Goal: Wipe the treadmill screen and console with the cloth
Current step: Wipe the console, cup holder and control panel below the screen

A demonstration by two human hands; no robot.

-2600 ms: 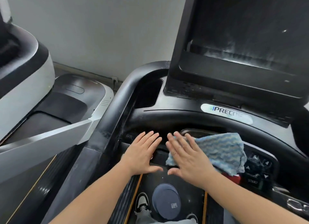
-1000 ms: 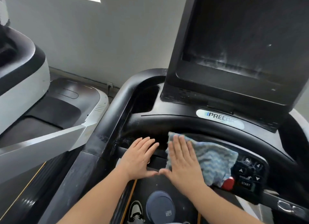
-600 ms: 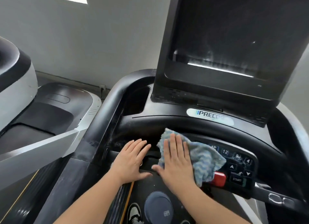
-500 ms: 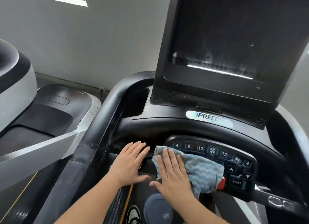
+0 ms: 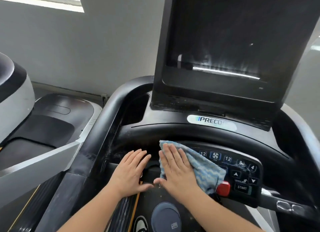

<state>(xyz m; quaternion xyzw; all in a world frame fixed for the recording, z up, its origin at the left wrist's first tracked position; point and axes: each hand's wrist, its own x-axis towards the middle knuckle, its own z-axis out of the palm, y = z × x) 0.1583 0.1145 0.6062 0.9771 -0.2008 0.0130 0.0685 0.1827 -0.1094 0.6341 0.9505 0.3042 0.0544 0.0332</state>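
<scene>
Head view: your right hand [image 5: 178, 171], fingers flat and straight, presses the cloth [image 5: 204, 167] onto the left end of the keypad [image 5: 242, 171]; your left hand [image 5: 131, 172] lies flat and empty beside it. Cloth trails rightward toward the uncovered buttons, so the right hand is best placed; the streaked screen [image 5: 233, 41] stands above.

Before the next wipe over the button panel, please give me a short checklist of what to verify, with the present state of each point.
1. Right hand lies flat on the cloth: ok.
2. Cloth touches the button panel: ok.
3. Left hand rests on the console, apart from the cloth: ok.
4. Cloth stays off the red stop button: not ok, its edge reaches it.
5. START button is uncovered: ok.
6. Screen is free of streaks: not ok, smears show near its lower edge.
</scene>
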